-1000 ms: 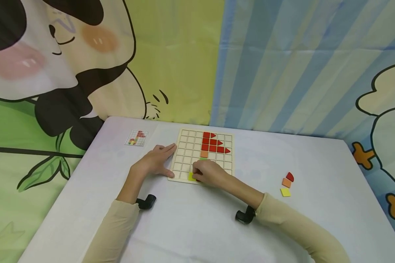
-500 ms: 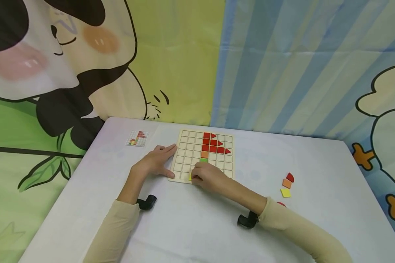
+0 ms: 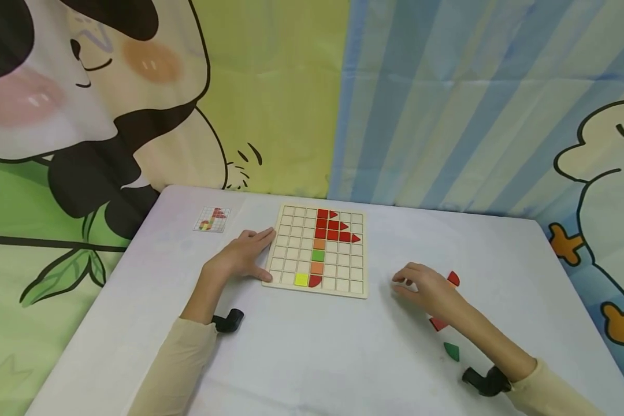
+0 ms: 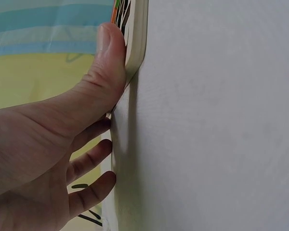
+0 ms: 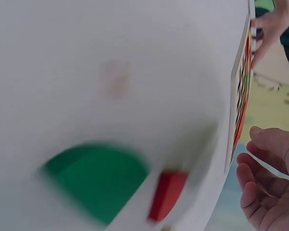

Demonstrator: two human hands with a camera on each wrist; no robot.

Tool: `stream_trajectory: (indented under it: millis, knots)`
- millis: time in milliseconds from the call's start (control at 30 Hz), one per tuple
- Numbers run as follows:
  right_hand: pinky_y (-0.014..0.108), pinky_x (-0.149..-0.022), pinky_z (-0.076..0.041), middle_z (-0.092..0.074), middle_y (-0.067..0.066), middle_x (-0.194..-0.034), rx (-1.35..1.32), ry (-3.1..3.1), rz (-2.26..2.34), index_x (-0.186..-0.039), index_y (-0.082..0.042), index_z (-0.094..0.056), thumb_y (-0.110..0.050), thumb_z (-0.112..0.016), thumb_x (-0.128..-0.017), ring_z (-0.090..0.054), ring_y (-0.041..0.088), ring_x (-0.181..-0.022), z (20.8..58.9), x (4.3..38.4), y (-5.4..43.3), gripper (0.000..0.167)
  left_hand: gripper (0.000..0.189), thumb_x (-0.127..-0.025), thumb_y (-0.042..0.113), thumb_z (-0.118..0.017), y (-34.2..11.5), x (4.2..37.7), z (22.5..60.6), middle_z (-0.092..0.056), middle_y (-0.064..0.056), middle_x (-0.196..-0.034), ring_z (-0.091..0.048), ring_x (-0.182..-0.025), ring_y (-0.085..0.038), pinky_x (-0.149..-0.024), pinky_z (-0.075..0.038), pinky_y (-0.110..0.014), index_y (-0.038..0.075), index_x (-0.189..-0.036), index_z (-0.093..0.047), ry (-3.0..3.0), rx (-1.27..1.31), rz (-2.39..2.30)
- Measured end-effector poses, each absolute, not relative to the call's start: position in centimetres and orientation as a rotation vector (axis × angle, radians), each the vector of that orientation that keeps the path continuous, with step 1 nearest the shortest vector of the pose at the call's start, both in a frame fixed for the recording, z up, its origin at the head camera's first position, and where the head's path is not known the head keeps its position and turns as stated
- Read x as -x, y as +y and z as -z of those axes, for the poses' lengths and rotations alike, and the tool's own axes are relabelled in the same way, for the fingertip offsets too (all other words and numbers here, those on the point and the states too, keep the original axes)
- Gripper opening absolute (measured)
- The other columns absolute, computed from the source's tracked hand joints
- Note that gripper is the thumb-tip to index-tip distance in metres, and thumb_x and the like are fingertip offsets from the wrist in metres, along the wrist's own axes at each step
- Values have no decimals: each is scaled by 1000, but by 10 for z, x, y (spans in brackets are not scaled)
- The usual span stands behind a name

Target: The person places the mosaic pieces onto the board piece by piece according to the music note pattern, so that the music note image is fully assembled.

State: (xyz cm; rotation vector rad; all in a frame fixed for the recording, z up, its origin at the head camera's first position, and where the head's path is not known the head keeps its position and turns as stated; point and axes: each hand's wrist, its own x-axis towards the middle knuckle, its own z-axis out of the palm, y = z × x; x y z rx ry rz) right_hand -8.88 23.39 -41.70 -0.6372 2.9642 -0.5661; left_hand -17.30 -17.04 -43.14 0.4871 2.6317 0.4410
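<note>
A wooden grid board [image 3: 286,248] lies on the white table. My left hand [image 3: 241,256] rests at its left edge, thumb at the near corner and fingers spread. The left wrist view shows the thumb [image 4: 108,62] against the board's edge. On the board, red pieces [image 3: 334,236] form rows above a column of orange, green [image 3: 318,255] and orange tiles [image 3: 316,267]. In its bottom row are a yellow square [image 3: 301,279] and a red rounded piece [image 3: 315,281]. My right hand [image 3: 429,292] hovers right of the board, fingers loosely bent, holding nothing.
A small pattern card [image 3: 212,220] lies left of the board. Around my right hand are a red quarter-round piece [image 3: 454,278], a red piece [image 3: 438,324] and a green quarter-round piece [image 3: 452,351]; the forearm partly covers this area. A printed curtain [image 3: 447,115] hangs behind the table.
My right hand has left the board's bottom row and moved right, toward the loose pieces. The yellow square and red rounded piece it covered now show. My left hand stays at the edge.
</note>
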Motion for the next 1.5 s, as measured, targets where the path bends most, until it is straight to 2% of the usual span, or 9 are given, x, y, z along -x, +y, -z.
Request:
stream_trajectory:
  millis: [300, 500, 633, 767, 900, 1000, 1167, 1500]
  knots:
    - [32, -73, -55, -67, 2, -102, 518, 2978, 565, -104, -10, -72, -11, -74, -83, -61, 19, -90, 419, 68, 289, 21, 115, -67, 50, -82, -173, 172, 434, -16, 2, -165, -25, -145, -30, -110, -36, -54, 19, -157, -16, 2643, -489, -439]
    - [29, -70, -56, -66, -1, -95, 627, 3062, 548, -103, -9, -72, -8, -81, -75, -62, 15, -82, 426, 61, 310, 29, 115, -67, 51, -81, -173, 173, 434, -15, 3, -165, -24, -145, -30, -110, -36, -54, 20, -157, -16, 2641, -500, -431]
    - [34, -73, -58, -68, 4, -99, 664, 3074, 517, -103, -7, -73, -7, -83, -71, -63, 20, -88, 430, 58, 319, 34, 115, -68, 51, -80, -172, 173, 434, -15, 3, -165, -24, -145, -30, -110, -36, -54, 19, -157, -15, 2643, -509, -425]
    - [40, -76, -58, -68, 10, -104, 764, 3075, 431, -100, -4, -75, -4, -84, -68, -64, 27, -94, 436, 57, 326, 33, 115, -68, 51, -80, -172, 173, 433, -14, 3, -165, -23, -146, -30, -110, -36, -54, 19, -157, -15, 2640, -508, -421]
    - [34, -72, -58, -67, 5, -99, 927, 3123, 370, -96, -4, -76, -1, -85, -63, -62, 20, -88, 443, 58, 329, 34, 114, -68, 50, -81, -172, 172, 433, -14, 3, -165, -23, -146, -30, -110, -36, -54, 20, -157, -15, 2634, -496, -437]
    - [32, -71, -58, -65, 4, -98, 956, 3144, 347, -95, -6, -74, 0, -86, -62, -60, 18, -87, 445, 57, 329, 36, 114, -68, 50, -81, -173, 172, 433, -14, 3, -165, -23, -146, -30, -110, -36, -54, 20, -157, -16, 2634, -495, -441]
    - [34, -71, -58, -65, 5, -98, 899, 3167, 318, -94, -9, -70, -4, -88, -61, -58, 20, -89, 444, 56, 325, 38, 115, -68, 51, -81, -173, 172, 433, -15, 2, -165, -23, -146, -31, -110, -36, -55, 19, -157, -16, 2631, -497, -434]
    - [39, -76, -58, -67, 8, -102, 724, 3148, 248, -98, -9, -67, -8, -86, -66, -59, 26, -97, 440, 54, 316, 38, 114, -68, 50, -81, -172, 172, 431, -15, 3, -165, -22, -146, -30, -110, -36, -55, 20, -157, -16, 2629, -484, -434]
